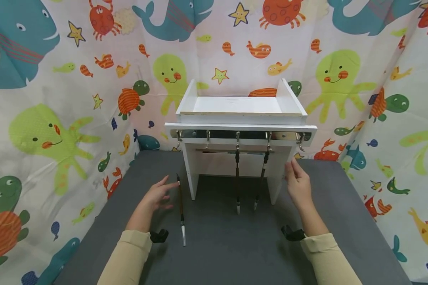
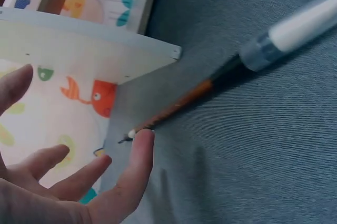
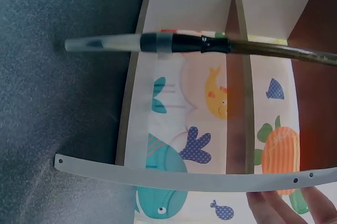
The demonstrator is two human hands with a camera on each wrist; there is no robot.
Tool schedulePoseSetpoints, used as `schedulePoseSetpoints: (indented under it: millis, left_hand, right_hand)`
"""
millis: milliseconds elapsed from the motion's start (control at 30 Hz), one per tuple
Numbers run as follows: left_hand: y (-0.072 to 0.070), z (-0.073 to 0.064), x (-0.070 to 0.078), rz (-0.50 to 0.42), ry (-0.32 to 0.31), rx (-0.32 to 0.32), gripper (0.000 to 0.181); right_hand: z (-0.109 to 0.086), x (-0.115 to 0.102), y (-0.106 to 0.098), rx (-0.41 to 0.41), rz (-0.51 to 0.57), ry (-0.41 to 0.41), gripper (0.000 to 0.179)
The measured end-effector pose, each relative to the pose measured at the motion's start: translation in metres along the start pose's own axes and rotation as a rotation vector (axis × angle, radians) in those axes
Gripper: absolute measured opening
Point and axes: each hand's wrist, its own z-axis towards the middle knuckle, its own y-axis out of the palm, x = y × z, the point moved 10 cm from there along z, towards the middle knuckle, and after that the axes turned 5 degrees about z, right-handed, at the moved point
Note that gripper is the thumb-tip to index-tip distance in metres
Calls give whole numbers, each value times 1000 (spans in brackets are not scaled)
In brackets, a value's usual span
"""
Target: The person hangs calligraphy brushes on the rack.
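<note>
A writing brush with a brown handle and a capped white tip lies on the grey table. Beside its handle end is my left hand, fingers spread and loosely bent; whether a fingertip touches the handle I cannot tell. In the left wrist view the brush runs past those fingers. My right hand is at the outer side of the white rack's right panel, its fingers fairly straight and no object visible in them. Two more brushes, one at the middle hook and another to its right, hang tips down.
The white rack stands at the back of the table, with a row of metal hooks along its front and a shallow tray on top. Curtains printed with sea animals enclose the back and sides.
</note>
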Motion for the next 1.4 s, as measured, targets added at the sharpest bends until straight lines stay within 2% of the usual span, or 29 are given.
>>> schedulePoseSetpoints:
  millis: [133, 367, 533, 667, 767, 900, 1000, 1167, 1267, 1400]
  left_hand:
    - [1, 2, -11, 20, -11, 20, 86]
    - [12, 7, -27, 81, 31, 19, 99]
    - [17, 11, -33, 163, 53, 68, 106]
    - [18, 13, -26, 341, 74, 151, 100]
    - [19, 13, -14, 540, 109, 223, 94]
    - [20, 13, -6, 685, 121, 299, 92]
    - [20, 14, -5, 705, 106, 328, 89]
    - [19, 15, -3, 717, 128, 351, 83]
    - [17, 15, -5, 675, 122, 347, 82]
    - [12, 14, -14, 603, 64, 326, 80]
  right_hand:
    - [0, 1, 1, -4, -9, 11, 62]
    - [-1, -4, 3, -12, -16, 1, 62]
    - [-3, -7, 5, -33, -5, -16, 59]
    - [-5, -10, 3, -26, -5, -31, 55]
    - [-5, -13, 1, -9, -10, -38, 54]
    - [-3, -15, 1, -7, -3, -37, 53]
    - [-2, -15, 1, -10, 2, -38, 53]
    - [-2, -14, -1, -2, -2, -30, 54]
    - [-3, -12, -1, -4, -8, -15, 55]
    - [-3, -7, -1, -7, -1, 4, 57]
